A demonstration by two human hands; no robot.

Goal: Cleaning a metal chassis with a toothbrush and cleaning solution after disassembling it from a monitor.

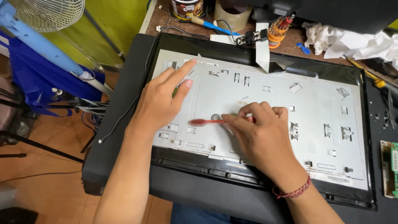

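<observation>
A large flat display panel lies face down, its grey metal back plate [273, 108] set in a black frame [232, 52]. My left hand [161, 99] rests flat on the plate's left part, fingers spread, index finger pointing toward the top edge. My right hand [261, 132] grips a red-handled tool [205, 121], likely a small brush or screwdriver, lying almost flat with its tip pointing left near a round hole in the plate. A red braided band is on my right wrist.
Behind the panel are a roll of tape [233, 12], a jar [186, 8], a blue-handled tool [213, 25], a holder of screwdriver bits [277, 31], a white ribbon cable [262, 47] and crumpled white paper [352, 41]. A green circuit board [391, 166] lies at right. A fan [49, 12] stands at left.
</observation>
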